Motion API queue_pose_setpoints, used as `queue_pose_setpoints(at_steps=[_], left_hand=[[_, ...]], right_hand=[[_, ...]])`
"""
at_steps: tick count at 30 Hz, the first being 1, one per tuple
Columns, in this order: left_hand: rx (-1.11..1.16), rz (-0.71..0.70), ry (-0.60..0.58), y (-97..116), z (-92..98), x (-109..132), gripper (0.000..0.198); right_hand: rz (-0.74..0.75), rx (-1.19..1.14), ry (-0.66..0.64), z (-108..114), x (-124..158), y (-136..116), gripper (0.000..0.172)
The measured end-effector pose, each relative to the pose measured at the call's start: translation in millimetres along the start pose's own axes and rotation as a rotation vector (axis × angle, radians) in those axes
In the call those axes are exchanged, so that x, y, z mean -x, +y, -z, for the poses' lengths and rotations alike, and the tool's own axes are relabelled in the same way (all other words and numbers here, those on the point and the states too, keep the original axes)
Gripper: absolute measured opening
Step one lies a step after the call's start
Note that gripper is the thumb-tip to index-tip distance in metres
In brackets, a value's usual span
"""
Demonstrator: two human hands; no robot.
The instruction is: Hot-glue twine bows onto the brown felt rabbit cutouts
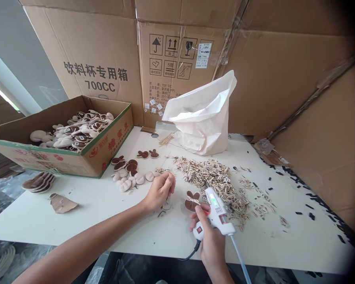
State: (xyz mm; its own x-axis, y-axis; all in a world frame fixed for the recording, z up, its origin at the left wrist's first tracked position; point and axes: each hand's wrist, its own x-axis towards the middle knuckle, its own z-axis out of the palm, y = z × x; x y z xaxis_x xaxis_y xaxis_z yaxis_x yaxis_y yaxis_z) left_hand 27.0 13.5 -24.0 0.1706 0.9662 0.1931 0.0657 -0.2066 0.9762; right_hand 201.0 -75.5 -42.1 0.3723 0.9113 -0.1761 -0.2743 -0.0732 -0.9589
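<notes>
My right hand (pixel 208 232) is wrapped round a white glue gun (pixel 217 213) with a lit green spot and a red switch. Beside its fingers is a brown bunny-shaped piece (pixel 192 200) with a cream bow; whether the fingers touch it is unclear. My left hand (pixel 162 190) is closed above the white table (pixel 106 219), its fingertips together, and anything in them is hidden. Left of it lie cream and brown bunny pieces (pixel 126 184). A heap of small cream bows (pixel 210 175) spreads behind the glue gun.
An open cardboard box (pixel 114 140) of bunny pieces stands at the left. Behind the heap is a white bag (pixel 207 122). Torn cardboard (pixel 62 203) and stacked brown pieces (pixel 39 182) lie at the left. Black bits (pixel 312 216) are scattered right. Tall cardboard walls (pixel 278 86) enclose the back.
</notes>
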Motion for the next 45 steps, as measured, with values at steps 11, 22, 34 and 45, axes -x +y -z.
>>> queue_pose_setpoints(at_steps=[11,22,34,45], left_hand=[[0.124,0.067,-0.003,0.6,-3.3,-0.6,0.035],[-0.002,0.0,0.008,3.7,-0.2,0.1,0.023],[0.116,0.053,-0.064,6.9,2.9,0.8,0.015],[0.061,0.086,-0.164,3.5,-0.8,1.2,0.038]], right_hand=[[0.004,-0.006,-0.011,0.5,0.0,0.5,0.046],[0.001,-0.006,-0.006,0.4,0.0,-0.4,0.047],[0.0,-0.014,-0.01,0.2,0.4,-1.3,0.046],[-0.006,-0.022,-0.002,-2.2,1.6,-5.2,0.048]])
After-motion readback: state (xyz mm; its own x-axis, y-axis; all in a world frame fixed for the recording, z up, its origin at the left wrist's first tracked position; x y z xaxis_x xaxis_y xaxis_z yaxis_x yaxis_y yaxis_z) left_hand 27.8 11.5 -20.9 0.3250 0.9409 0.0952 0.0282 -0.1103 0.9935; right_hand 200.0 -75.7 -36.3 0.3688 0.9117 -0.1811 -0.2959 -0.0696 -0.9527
